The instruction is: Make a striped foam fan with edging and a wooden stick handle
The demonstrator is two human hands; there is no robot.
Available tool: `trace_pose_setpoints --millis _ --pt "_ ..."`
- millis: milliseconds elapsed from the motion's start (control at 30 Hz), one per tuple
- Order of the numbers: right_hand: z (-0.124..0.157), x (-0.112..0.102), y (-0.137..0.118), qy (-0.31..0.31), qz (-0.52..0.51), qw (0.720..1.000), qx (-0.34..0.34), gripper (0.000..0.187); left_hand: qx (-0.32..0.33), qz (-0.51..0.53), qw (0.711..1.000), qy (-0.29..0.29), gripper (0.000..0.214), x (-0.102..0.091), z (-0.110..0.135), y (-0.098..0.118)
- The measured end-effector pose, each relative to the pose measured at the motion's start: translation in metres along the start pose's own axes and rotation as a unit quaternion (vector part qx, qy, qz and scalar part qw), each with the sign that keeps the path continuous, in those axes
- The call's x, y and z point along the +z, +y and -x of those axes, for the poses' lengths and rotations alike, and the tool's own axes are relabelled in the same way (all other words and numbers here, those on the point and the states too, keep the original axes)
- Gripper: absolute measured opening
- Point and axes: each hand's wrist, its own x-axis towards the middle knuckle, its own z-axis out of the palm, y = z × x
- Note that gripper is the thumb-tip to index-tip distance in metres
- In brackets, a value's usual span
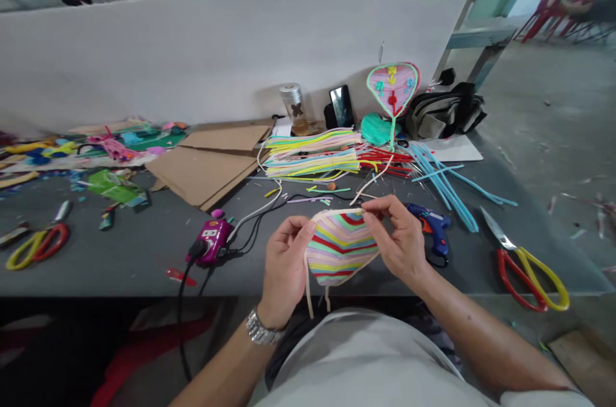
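Note:
Between my hands is a striped pipe-cleaner panel (pixel 342 246), banded in pink, yellow, red and mint, with a cream pipe cleaner along its edge. My left hand (pixel 289 259) pinches its upper left corner, and loose cream ends hang below. At the upper right edge, the thumb and fingers of my right hand (pixel 394 233) are closed on the panel and its cream edging. A blue glue gun (pixel 436 227) lies just beyond my right hand. Behind the panel are bundles of coloured pipe cleaners (pixel 312 153). A finished-looking heart-shaped fan with small flowers (pixel 392 89) stands upright at the back.
Large scissors (pixel 524 272) lie at the right table edge, another pair (pixel 41 243) at the left. A purple power socket (pixel 210 243) with cables sits left of my hands. Cardboard sheets (pixel 206 166), a bottle (pixel 294 108), a phone (pixel 341 106) and a bag (pixel 445 113) stand farther back.

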Motion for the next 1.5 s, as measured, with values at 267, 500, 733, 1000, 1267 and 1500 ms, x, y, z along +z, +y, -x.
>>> trace_pose_setpoints --millis 267,500,733,1000,1267,1500 --pt "-0.003 0.021 0.007 0.043 -0.179 0.968 0.168 0.019 0.021 -0.006 1.000 0.016 0.043 0.002 -0.001 -0.009" --pt "-0.006 0.021 -0.002 0.038 -0.137 0.975 0.169 0.023 0.037 -0.005 0.999 0.024 0.043 0.005 0.000 -0.011" --pt "-0.005 0.024 -0.003 0.042 -0.129 0.977 0.166 0.026 0.032 0.002 0.999 0.028 0.043 0.008 0.002 -0.012" --pt "-0.001 0.023 0.004 0.038 -0.108 0.981 0.156 0.030 0.010 0.003 1.000 0.023 0.043 0.009 0.004 -0.008" --pt "-0.013 0.004 0.006 0.026 -0.074 0.992 0.099 0.033 0.022 -0.056 0.998 -0.009 0.040 -0.006 -0.003 0.006" --pt "-0.016 -0.058 0.046 -0.037 0.238 0.968 0.069 0.022 -0.130 -0.171 0.975 -0.064 0.049 -0.042 -0.041 0.035"
